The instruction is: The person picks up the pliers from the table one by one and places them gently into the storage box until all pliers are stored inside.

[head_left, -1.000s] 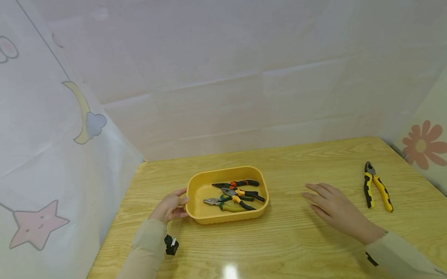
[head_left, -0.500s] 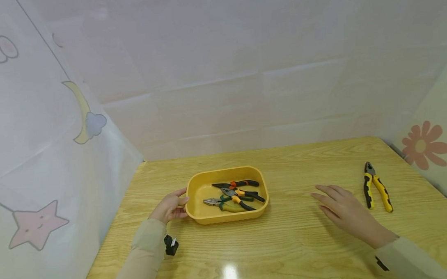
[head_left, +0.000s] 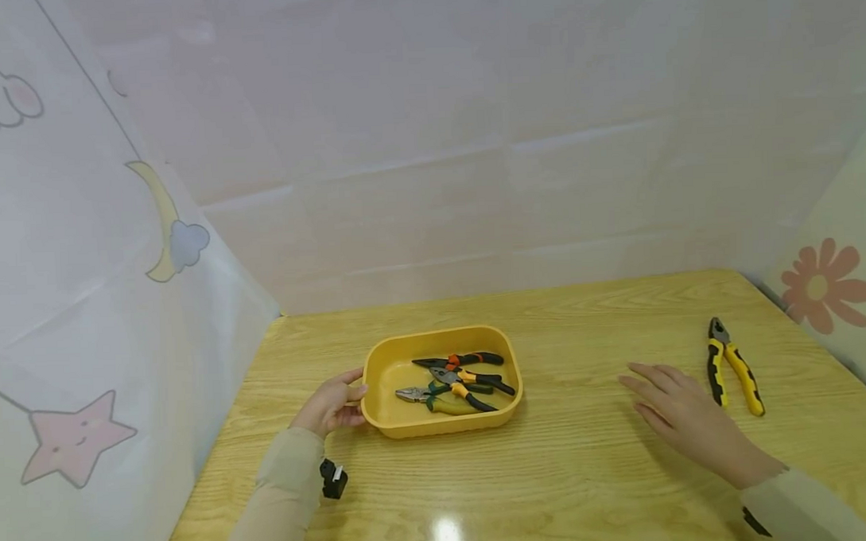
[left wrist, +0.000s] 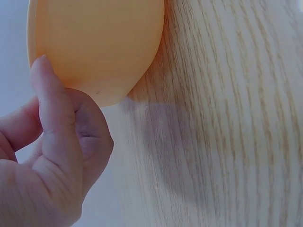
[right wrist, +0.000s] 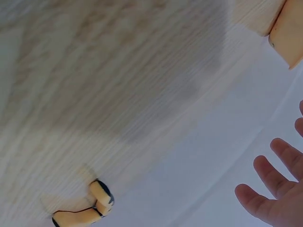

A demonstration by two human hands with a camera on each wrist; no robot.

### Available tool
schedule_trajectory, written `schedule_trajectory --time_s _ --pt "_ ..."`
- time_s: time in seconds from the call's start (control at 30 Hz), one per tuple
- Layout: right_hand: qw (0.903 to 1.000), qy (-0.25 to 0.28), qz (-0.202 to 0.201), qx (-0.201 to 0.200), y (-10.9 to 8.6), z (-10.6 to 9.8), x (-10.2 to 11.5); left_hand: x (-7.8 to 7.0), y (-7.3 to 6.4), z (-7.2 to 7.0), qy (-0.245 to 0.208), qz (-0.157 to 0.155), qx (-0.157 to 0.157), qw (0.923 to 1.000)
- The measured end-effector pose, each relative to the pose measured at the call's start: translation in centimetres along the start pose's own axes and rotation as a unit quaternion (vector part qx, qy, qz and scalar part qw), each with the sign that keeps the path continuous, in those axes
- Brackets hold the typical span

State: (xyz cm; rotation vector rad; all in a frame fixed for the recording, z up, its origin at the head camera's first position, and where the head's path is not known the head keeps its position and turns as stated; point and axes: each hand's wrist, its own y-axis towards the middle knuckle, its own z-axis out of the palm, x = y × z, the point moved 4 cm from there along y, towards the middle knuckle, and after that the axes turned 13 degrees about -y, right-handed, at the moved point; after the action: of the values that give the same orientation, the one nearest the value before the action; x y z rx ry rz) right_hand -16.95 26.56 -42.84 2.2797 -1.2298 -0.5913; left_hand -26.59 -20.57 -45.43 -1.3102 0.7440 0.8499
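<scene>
My left hand [head_left: 332, 405] holds the left end of a yellow plastic bin [head_left: 395, 428]. In the left wrist view, the thumb lies over the rim of the bin [left wrist: 94, 42] and curled fingers sit behind its end. Inside lie needle-nose pliers [head_left: 479, 358] with black-and-orange handles, pliers [head_left: 466, 393] with orange-and-black handles, and green-handled combination pliers [head_left: 448, 407]. My right hand [head_left: 696, 428] hovers over the table, holding nothing, its fingers extended. Nearest to it, on its right, are yellow-and-black pliers [head_left: 741, 375] with spread handles, partly visible in the right wrist view [right wrist: 78, 216].
Everything stands on a wood-grain table [head_left: 555, 473]. White printed sheets [head_left: 430, 183] close it in at the back and sides. Small black devices [head_left: 333, 478] sit at the wrists.
My right hand has moved to the right, away from the bin and closer to the yellow-and-black pliers. The left hand keeps its hold on the bin, which stays in place.
</scene>
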Motion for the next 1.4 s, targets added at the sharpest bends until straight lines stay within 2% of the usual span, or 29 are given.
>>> schedule_trajectory --time_s 0.2,0.83,1.07,1.3,1.4 --pt "1.0 -0.008 0.004 0.0 -0.7 0.1 -0.6 0.0 0.0 0.0 -0.005 0.001 0.001 1.0" --pt "0.9964 -0.033 0.038 0.068 -3.0 0.7 -3.3 0.1 0.1 0.0 -0.015 -0.006 0.015 0.9997" --pt "0.9948 -0.05 0.051 0.073 -3.5 1.2 -3.9 0.2 0.0 -0.2 -0.014 -0.007 0.01 0.9998" --pt "0.9839 -0.057 0.098 0.138 -4.3 1.5 -4.8 0.1 -0.1 -0.2 -0.003 -0.005 0.009 0.9999" --pt "0.9798 -0.062 0.112 0.154 -4.6 1.5 -5.4 0.0 -0.2 -0.1 0.0 -0.004 0.011 0.9999"
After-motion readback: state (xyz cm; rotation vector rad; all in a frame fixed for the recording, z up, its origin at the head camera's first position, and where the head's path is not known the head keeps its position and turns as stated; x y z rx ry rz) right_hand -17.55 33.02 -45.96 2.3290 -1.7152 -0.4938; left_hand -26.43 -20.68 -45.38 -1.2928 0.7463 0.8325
